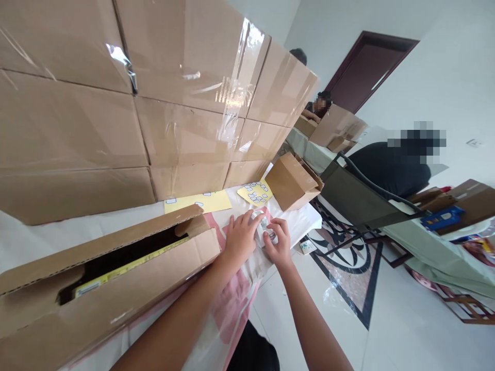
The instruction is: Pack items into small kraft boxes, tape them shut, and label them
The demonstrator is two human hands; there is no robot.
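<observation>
My left hand (242,234) rests at the table's edge area, fingers bent over a small whitish object (260,238) with grey, shiny parts. Its exact kind is too small to make out. From the other side my right hand (279,242) grips the same object, thumb and fingers curled in. The fingers hide much of it. Just beyond the hands lies a yellow sheet (255,193) with white label-like shapes. Left of my forearms stands a long cardboard box (154,273), its top partly open, with a yellow strip showing inside.
Stacked, taped cartons (185,103) form a wall along the far side. Another yellow sheet (216,201) lies at their foot. A smaller open carton (292,183) stands beyond my hands. Right of the table are tiled floor (309,309), a chair (359,201) with a seated person, and other tables.
</observation>
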